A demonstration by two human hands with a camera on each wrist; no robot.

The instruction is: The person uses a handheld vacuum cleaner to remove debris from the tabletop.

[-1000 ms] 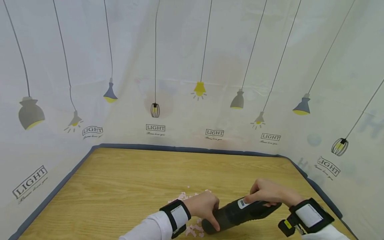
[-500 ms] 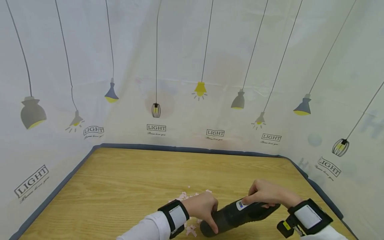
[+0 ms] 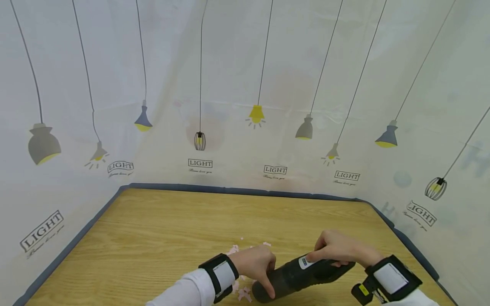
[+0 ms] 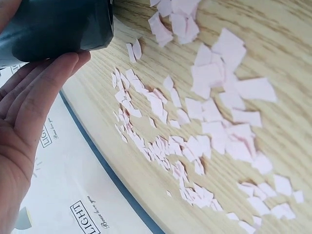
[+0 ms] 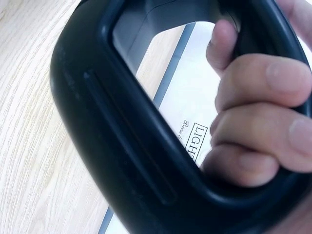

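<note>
Head view: grips black device (image 3: pixel 292 277) with right hand (image 3: pixel 338 247), nine o'clock end with left hand (image 3: pixel 255 262), beside pink scraps (image 3: pixel 244 294).

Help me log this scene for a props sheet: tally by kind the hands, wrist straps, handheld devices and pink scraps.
Hands: 2 (left hand, right hand)
Wrist straps: 2 (left strap, right strap)
Black handheld device: 1
Pink scraps: many, too overlapped to count
Total: 5, scraps left out
</note>
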